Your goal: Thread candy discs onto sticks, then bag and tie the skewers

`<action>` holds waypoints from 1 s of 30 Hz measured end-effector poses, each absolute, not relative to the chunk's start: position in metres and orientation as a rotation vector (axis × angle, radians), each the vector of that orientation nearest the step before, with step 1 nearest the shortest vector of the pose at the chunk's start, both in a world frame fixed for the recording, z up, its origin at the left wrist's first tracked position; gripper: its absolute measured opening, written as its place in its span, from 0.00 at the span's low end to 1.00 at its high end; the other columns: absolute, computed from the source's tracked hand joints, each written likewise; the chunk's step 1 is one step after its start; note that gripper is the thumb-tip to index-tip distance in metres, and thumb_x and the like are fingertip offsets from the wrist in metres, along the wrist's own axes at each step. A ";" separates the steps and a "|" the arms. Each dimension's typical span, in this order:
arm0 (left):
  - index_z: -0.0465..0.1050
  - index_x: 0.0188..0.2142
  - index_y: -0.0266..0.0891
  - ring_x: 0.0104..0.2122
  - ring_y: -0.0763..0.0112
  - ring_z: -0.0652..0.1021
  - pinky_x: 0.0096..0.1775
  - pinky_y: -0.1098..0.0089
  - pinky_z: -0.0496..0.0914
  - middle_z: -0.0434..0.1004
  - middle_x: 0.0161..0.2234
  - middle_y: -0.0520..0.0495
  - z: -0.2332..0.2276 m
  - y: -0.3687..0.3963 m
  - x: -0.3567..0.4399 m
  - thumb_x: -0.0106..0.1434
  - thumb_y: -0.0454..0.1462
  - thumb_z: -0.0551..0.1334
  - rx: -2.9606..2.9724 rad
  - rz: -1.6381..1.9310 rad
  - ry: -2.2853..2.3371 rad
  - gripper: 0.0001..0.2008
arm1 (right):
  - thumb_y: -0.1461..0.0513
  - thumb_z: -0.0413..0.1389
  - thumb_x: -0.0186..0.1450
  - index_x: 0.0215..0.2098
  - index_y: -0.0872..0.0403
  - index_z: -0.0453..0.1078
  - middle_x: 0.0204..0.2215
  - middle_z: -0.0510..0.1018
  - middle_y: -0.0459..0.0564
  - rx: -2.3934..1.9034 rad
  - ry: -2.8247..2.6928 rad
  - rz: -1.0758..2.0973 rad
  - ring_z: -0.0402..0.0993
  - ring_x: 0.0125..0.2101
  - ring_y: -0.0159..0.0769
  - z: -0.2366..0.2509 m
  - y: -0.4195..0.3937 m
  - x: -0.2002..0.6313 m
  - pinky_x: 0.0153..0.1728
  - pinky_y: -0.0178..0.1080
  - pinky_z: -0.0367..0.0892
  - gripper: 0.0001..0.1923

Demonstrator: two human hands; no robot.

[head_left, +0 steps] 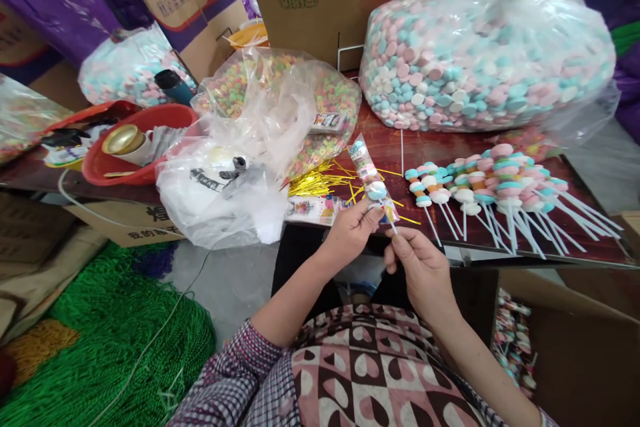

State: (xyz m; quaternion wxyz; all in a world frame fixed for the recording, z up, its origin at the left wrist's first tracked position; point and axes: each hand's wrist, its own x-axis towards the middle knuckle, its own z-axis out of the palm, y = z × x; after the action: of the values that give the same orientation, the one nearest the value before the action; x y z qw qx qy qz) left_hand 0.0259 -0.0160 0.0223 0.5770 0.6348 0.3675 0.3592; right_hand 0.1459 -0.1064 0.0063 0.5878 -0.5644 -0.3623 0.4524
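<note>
Holding one marshmallow skewer point(376, 188) in both hands, low over the near edge of the dark red table point(383, 140). Pale blue, pink and white pieces show through a clear printed sleeve point(361, 159); sleeved end points up and away from the body, stick point(393, 223) down toward it.

Left hand point(350, 230): thumb and fingers closed in a pinch at the lower part of the sleeve, just below the last marshmallow. Right hand point(420, 267): thumb and forefinger brought together on the stick below the sleeve; other fingers curled in. A yellow patch shows at the sleeve's lower end; cannot tell whether print or a tie.

Step in hand, as judged: handling the open end of the sleeve around the stick, candy already inside. From this hold, the next move would call for the left pinch to keep the film gathered and the right to steady the stick, without squashing the soft pieces.

Surroundings: gold twist ties point(315, 181) fanned out just beyond the left hand, beside flat printed packaging point(307, 209). To the right, a row of unsleeved skewers point(505, 177), sticks toward the near edge. Behind them, a large clear sack of marshmallows point(480, 73); left of that, a bag of small ring-shaped candies point(335, 90). Low at right, an open cardboard box point(580, 360) holds wrapped skewers point(515, 340).
</note>
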 end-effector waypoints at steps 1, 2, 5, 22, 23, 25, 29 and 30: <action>0.67 0.27 0.39 0.27 0.74 0.65 0.32 0.70 0.60 0.65 0.24 0.53 0.022 -0.017 0.025 0.67 0.52 0.57 1.537 0.837 0.876 0.21 | 0.53 0.57 0.68 0.45 0.52 0.72 0.21 0.73 0.41 -1.346 -0.891 1.007 0.67 0.21 0.29 0.008 -0.107 0.148 0.25 0.35 0.64 0.13; 0.66 0.26 0.39 0.26 0.73 0.66 0.32 0.70 0.60 0.65 0.24 0.52 0.022 -0.017 0.025 0.67 0.53 0.56 1.569 0.831 0.889 0.22 | 0.53 0.56 0.69 0.51 0.52 0.70 0.22 0.73 0.41 -1.378 -0.941 0.966 0.68 0.21 0.30 0.010 -0.107 0.150 0.26 0.35 0.66 0.16; 0.64 0.25 0.40 0.26 0.73 0.66 0.31 0.69 0.60 0.66 0.24 0.52 0.019 -0.021 0.026 0.66 0.54 0.56 1.587 0.813 0.912 0.23 | 0.54 0.53 0.70 0.65 0.52 0.61 0.23 0.73 0.40 -1.454 -1.084 0.927 0.68 0.21 0.30 0.011 -0.106 0.154 0.27 0.36 0.67 0.27; 0.71 0.48 0.39 0.38 0.67 0.77 0.41 0.68 0.66 0.78 0.34 0.48 0.032 -0.012 0.025 0.56 0.52 0.69 0.768 0.881 0.623 0.27 | 0.57 0.51 0.70 0.58 0.55 0.72 0.19 0.70 0.40 -1.457 -1.230 0.842 0.64 0.17 0.27 -0.001 -0.102 0.140 0.21 0.33 0.66 0.21; 0.71 0.49 0.39 0.36 0.68 0.77 0.40 0.68 0.66 0.77 0.31 0.50 0.035 -0.013 0.028 0.55 0.50 0.70 0.717 0.872 0.596 0.27 | 0.58 0.51 0.70 0.58 0.56 0.72 0.19 0.70 0.40 -1.457 -1.237 0.831 0.64 0.17 0.27 -0.002 -0.103 0.139 0.21 0.33 0.66 0.21; 0.71 0.50 0.38 0.33 0.71 0.76 0.40 0.69 0.66 0.72 0.25 0.54 0.038 -0.015 0.033 0.55 0.45 0.72 0.643 0.881 0.564 0.26 | 0.58 0.51 0.69 0.57 0.57 0.72 0.19 0.71 0.40 -1.452 -1.243 0.816 0.64 0.17 0.27 -0.003 -0.104 0.137 0.21 0.32 0.66 0.21; 0.72 0.49 0.36 0.29 0.76 0.72 0.38 0.72 0.66 0.64 0.20 0.58 0.036 -0.024 0.039 0.58 0.41 0.70 0.615 0.891 0.568 0.21 | 0.58 0.52 0.69 0.52 0.57 0.73 0.19 0.71 0.41 -1.454 -1.202 0.832 0.65 0.16 0.28 -0.006 -0.107 0.131 0.20 0.32 0.66 0.18; 0.73 0.48 0.36 0.29 0.76 0.72 0.38 0.73 0.66 0.63 0.20 0.58 0.034 -0.026 0.039 0.60 0.42 0.69 0.625 0.881 0.580 0.19 | 0.57 0.52 0.69 0.51 0.57 0.74 0.18 0.71 0.41 -1.459 -1.192 0.843 0.66 0.16 0.28 -0.006 -0.107 0.130 0.20 0.32 0.66 0.17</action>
State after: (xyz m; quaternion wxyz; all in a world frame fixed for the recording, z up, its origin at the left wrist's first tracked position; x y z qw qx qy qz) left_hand 0.0392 -0.0257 0.0341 0.8180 0.2931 0.2720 0.4135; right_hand 0.1298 -0.1068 -0.0058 0.5132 -0.6069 -0.4956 0.3504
